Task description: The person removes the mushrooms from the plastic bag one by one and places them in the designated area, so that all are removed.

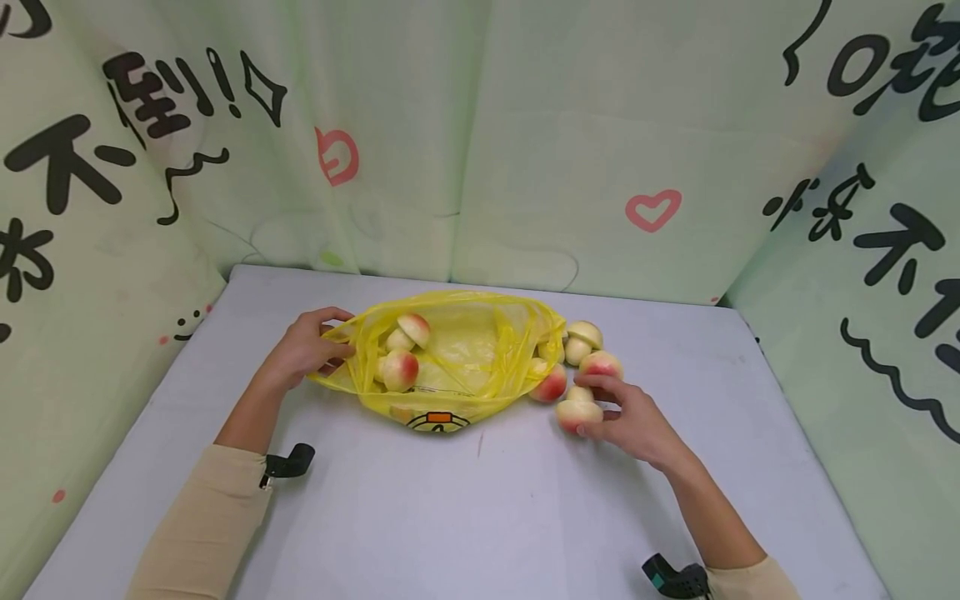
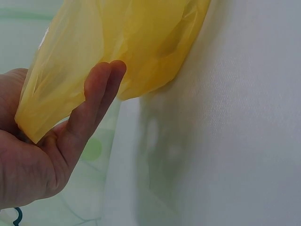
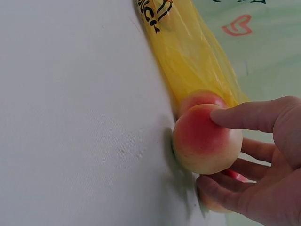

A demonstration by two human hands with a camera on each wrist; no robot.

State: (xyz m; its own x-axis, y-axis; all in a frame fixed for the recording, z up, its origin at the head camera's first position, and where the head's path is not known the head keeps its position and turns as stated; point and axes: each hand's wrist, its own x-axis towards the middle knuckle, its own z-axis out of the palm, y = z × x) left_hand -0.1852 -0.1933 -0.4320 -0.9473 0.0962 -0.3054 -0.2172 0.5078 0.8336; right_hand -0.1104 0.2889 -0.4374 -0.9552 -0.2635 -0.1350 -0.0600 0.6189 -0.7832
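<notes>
1. Your left hand (image 1: 309, 343) holds the left end of the yellow bag (image 1: 465, 346) at its fingers; how firmly, I cannot tell. If these fingers loosen, the thin mouth could fall closed.

2. The bag lies on the white table (image 1: 465, 517) with its mouth open. No hand supports its right end, so a push there could fold the film inward. It looks crinkled and half see-through, with a dark and orange print on the near side.

3. Inside, toward the left end, are an upper mushroom (image 1: 415, 330) and a lower mushroom (image 1: 401, 370). A sharp pull on the film could make them roll, because their caps are round. Both are cream with a red blush.

4. Against the bag's right end is a red-capped mushroom (image 1: 551, 384); just beyond are a pale mushroom (image 1: 587, 334) and a blushed mushroom (image 1: 602, 364). They are crowded, so your knuckles could knock one away.

5. Your right hand (image 1: 632, 417) grips the nearest mushroom (image 1: 577, 417) narrowly, thumb on the cap. The smooth cap could slip under light pressure. It is cream and deep red, stem pointing away from you; whether it is lifted, I cannot tell.
</notes>
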